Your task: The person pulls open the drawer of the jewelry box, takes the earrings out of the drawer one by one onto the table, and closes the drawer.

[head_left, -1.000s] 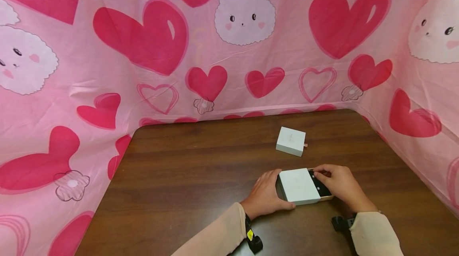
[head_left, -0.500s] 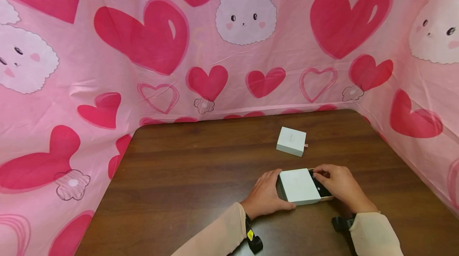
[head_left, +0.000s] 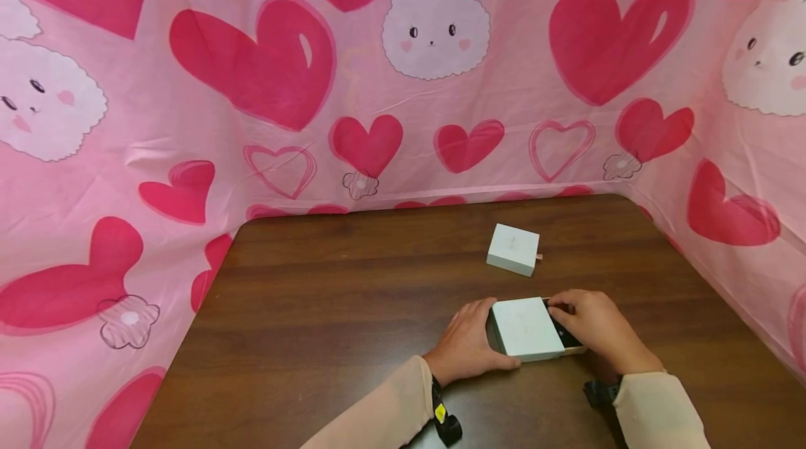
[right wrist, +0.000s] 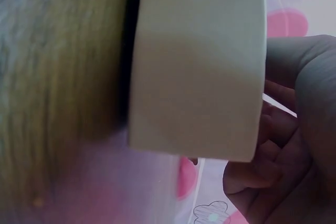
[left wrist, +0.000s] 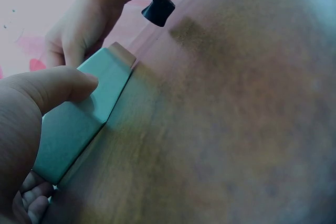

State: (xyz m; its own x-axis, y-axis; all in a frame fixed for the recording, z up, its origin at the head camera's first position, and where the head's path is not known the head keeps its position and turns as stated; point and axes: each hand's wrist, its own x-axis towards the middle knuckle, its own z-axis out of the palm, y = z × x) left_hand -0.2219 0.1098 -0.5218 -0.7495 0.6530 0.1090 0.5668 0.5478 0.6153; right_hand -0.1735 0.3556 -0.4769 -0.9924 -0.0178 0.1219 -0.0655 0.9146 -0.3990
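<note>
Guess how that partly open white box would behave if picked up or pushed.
The white box looks stiff, judging by its crisp, straight edges. Its drawer sticks out at one end, so it might slide if tilted. Lying flat and low on the table, the box seems unlikely to roll or tip.

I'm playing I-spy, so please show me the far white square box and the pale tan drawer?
Far white square box (head_left: pixel 514 246): head view, top face.
Pale tan drawer (right wrist: pixel 197 77): right wrist view, outer side wall.
</note>
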